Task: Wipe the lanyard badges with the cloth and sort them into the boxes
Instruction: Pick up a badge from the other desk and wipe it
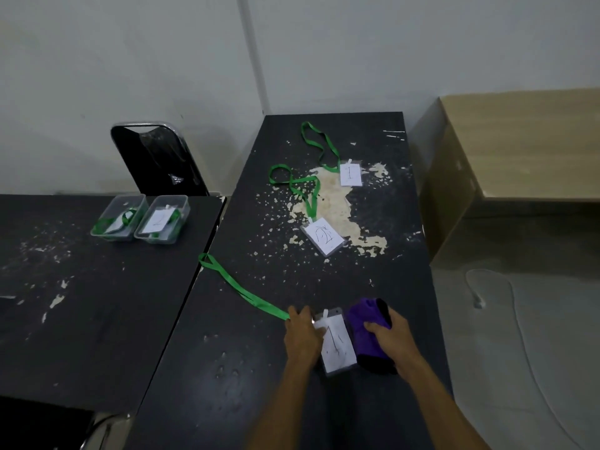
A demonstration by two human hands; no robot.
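Your left hand lies flat on the near badge, fingers laid out over its top left corner by the clip and pressing it to the dark table. The badge sits close to the near edge, face up, with a handwritten 1 on its paper. Its green lanyard runs off to the left and away from you, ending in a loop at the table's left edge.

Your right hand is curled round the purple cloth, which is bunched up and touches the badge's right side.

Two more badges lie farther out on the worn patch of the same table, each with a coiled green strap: the middle badge marked 2, and the far badge marked 1.

On the second table to your left stand two clear boxes side by side, touching. The right box holds a badge marked 2. The left box holds green strap and what seems to be a badge, but its number is too small to read.

A black chair stands behind the boxes
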